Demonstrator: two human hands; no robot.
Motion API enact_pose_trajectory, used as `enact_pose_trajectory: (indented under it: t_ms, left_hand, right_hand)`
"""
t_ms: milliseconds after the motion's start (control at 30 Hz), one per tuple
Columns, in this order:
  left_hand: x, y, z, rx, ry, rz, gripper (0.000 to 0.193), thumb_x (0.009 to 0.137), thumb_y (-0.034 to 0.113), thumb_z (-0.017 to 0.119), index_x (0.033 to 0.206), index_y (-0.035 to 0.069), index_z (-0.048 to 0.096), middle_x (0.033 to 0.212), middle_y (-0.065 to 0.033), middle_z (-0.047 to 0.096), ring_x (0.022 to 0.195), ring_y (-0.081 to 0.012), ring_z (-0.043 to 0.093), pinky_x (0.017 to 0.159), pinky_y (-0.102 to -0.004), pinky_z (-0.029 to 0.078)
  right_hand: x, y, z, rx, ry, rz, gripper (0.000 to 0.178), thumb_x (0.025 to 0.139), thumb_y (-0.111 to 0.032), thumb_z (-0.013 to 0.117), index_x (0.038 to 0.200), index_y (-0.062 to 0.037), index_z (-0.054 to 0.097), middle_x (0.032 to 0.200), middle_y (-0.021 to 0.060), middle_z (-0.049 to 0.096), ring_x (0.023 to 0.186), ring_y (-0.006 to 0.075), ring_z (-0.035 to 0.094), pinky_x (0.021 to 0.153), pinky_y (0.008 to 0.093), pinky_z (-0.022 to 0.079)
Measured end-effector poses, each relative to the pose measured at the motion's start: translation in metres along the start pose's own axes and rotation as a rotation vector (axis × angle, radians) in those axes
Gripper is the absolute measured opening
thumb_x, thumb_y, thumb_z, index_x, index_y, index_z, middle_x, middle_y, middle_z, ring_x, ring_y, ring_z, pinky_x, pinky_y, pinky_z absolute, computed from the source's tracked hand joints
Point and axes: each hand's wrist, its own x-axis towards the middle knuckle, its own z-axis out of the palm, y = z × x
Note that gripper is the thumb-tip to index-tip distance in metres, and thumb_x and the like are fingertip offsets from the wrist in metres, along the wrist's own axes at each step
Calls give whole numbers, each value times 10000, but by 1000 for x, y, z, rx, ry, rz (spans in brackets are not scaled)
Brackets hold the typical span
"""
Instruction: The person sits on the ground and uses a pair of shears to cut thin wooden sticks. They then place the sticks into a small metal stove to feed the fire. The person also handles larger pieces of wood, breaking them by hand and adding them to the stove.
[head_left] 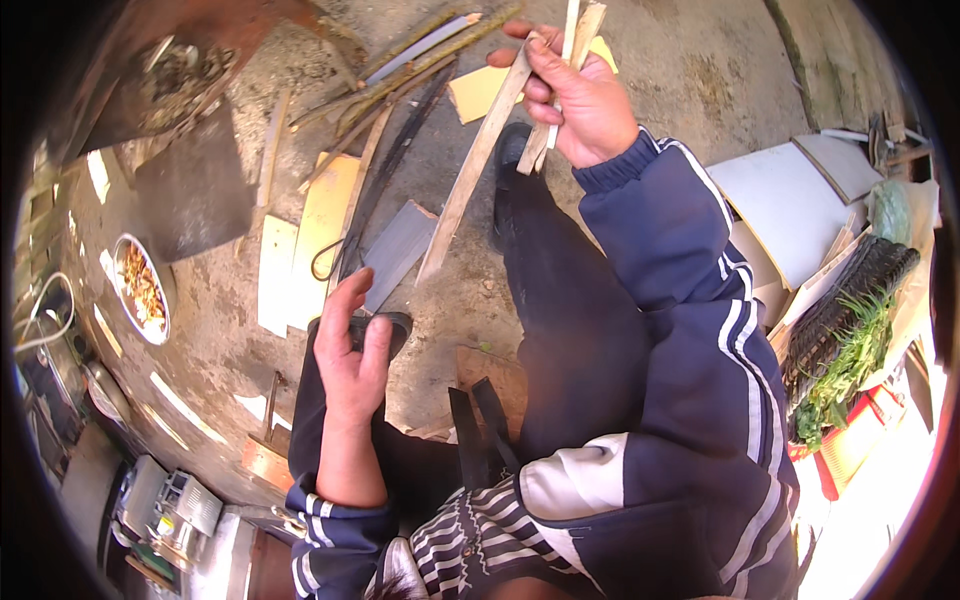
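Observation:
My right hand (585, 100) is out in front of my knee, its fingers closed around several thin wooden strips (475, 170). One longer strip slants down and to the left from the fingertips, while shorter ones cross the palm. Nothing is in my left hand (352, 350), which is raised over my left foot with thumb and fingers apart. Just beyond it, a grey board piece (398, 250) lies on the ground. Pale yellow board pieces (325, 225) and long sticks (410, 70) are spread farther ahead.
A white bowl (168, 310) of small brown and orange bits stands on the left. A dark flat sheet (195, 185) lies beyond it. On the right are white panels (785, 200) and a dark basket-like thing with green leaves (850, 350). Metal equipment (175, 515) sits lower left.

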Motion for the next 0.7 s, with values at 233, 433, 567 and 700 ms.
enact_pose_trajectory:
  t_ms: [233,433,567,700]
  left_hand:
    - [-31,37,-18,-632,-231,-260,306,961,153,484,1232,14,505,868,-46,606,692,-90,557,627,-217,450]
    - [-44,32,-39,-716,-41,-90,227,975,154,452,1143,27,534,696,15,515,548,-40,424,497,-188,350]
    - [-46,22,-50,-562,134,-59,225,932,144,491,1108,19,554,727,-51,574,675,-147,545,641,-287,443]
    - [-49,10,-67,-345,314,73,237,886,117,506,1097,23,558,891,-202,620,823,-335,618,746,-393,465]
  right_hand:
    - [-45,5,127,-164,-221,283,255,942,-214,553,1134,-45,566,983,84,641,579,12,378,453,140,304]
    - [-88,24,190,-173,-171,383,287,928,-231,579,1149,-50,549,1001,57,613,629,27,382,477,146,313]
    - [-98,55,205,-97,-211,386,298,894,-109,590,1178,-54,516,1008,57,580,694,45,473,526,180,359]
    - [-104,66,228,-52,-302,351,326,847,23,521,1170,-18,498,1051,71,573,847,119,537,652,245,431]
